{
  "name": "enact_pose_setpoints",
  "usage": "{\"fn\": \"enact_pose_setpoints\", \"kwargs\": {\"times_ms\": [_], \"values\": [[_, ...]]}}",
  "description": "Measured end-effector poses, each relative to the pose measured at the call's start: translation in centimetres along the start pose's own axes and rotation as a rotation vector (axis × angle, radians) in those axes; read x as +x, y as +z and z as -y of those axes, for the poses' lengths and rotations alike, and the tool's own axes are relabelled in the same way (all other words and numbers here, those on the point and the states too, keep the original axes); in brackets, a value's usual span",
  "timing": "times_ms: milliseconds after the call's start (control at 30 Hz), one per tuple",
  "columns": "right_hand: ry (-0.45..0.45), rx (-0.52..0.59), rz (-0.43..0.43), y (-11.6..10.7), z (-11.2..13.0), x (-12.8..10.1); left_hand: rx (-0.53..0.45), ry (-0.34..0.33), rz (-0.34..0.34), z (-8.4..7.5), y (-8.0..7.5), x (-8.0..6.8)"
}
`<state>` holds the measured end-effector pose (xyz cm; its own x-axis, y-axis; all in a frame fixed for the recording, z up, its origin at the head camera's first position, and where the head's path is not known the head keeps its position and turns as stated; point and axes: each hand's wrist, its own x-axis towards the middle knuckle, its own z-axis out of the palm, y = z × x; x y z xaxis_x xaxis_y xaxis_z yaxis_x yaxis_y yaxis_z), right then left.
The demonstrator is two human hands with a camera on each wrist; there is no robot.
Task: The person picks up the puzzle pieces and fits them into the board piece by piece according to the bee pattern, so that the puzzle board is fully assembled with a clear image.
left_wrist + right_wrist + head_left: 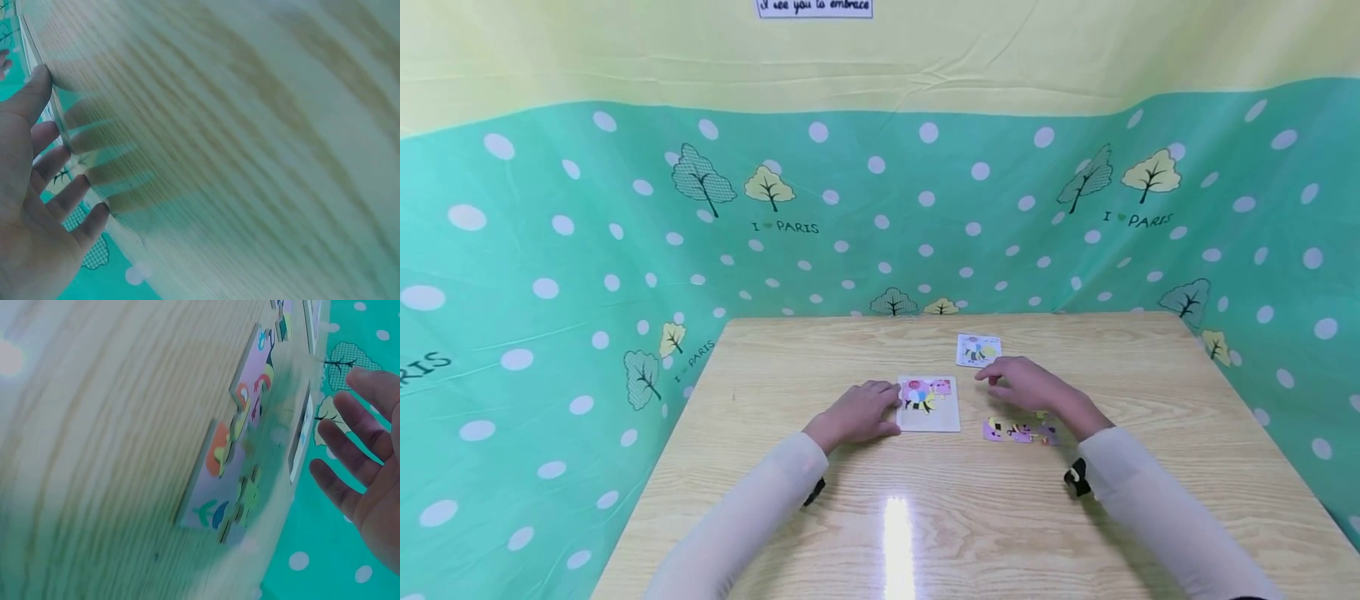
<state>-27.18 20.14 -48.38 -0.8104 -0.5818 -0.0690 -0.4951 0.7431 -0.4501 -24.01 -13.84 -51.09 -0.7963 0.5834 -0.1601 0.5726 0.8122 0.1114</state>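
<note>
On table (925, 517), my left hand (857, 414) rests with relaxed fingers touching left edge of puzzle board (929, 404). My right hand (1030, 385) hovers, fingers loose, holding nothing, just above loose pieces (1018, 431), near card (978, 350).

- Light wood-grain bench (970, 517).
- Puzzle board (928, 404) lies flat, touching the left hand (857, 414).
- Loose puzzle pieces (1021, 431) lie under the right hand (1033, 385).
- Small picture card (978, 350) lies just beyond the right hand.
</note>
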Motion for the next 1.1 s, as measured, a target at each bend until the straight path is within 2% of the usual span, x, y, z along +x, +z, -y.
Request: {"fn": "enact_pose_setpoints", "kwargs": {"times_ms": [367, 767, 1100], "values": [[0.053, 0.039, -0.028, -0.3, -1.1, -1.3, 0.002, 0.003, -0.013, 0.1, -0.1, -0.1], [0.105, 0.018, -0.019, -0.2, -3.3, -3.1, 0.004, -0.006, 0.005, 0.2, 0.2, 0.1], [0.083, -0.014, -0.024, -0.7, -4.7, -4.4, -0.026, -0.011, 0.015, 0.0, -0.1, -0.1]]}}
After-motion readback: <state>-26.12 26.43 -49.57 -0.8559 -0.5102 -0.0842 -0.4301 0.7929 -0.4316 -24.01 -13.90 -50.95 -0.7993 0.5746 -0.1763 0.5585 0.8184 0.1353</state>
